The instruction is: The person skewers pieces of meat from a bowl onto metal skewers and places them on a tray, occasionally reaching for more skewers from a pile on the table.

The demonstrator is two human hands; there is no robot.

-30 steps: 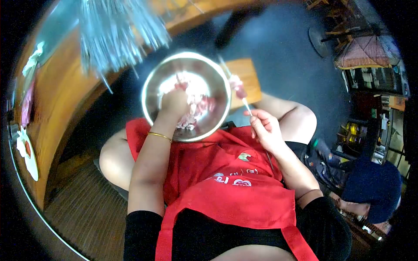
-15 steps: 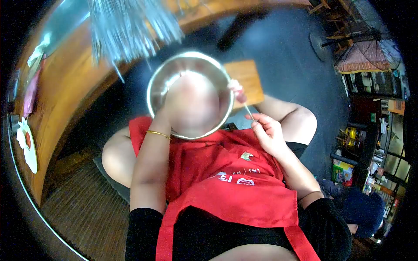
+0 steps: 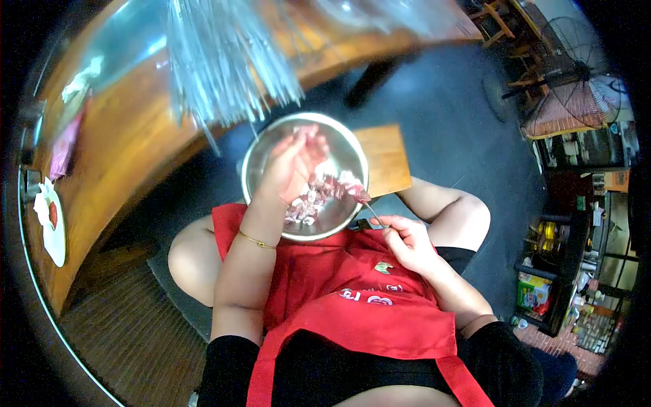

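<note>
The steel bowl (image 3: 343, 150) sat on my lap, against the top of my red apron (image 3: 352, 292), and the raw meat (image 3: 302, 205) lay in a heap toward its near side. My right hand (image 3: 407, 241) was closed on the bare end of a thin skewer (image 3: 370, 211), pinched between thumb and fingertips, with its far end reaching into the bowl and carrying a row of threaded pieces. My left hand (image 3: 290, 165), with a thin bracelet (image 3: 256, 239) at the wrist, hovered over the bowl with the fingers half spread and raised; whether it pinched a piece of meat I could not tell. I judged the meat to be soft, wet and slippery, light in small cuts, best taken by fingertips across the thickest part so that it would not slide or tear. The skewer looked stiff but slender and sharp, so the safe hold was low on the clean end, away from the point. The bowl seemed light and prone to tip on my knees. Beyond it lay a wooden board (image 3: 385, 159), and a bundle of spare skewers (image 3: 227, 64) fanned over the edge of the counter (image 3: 115, 146).
</note>
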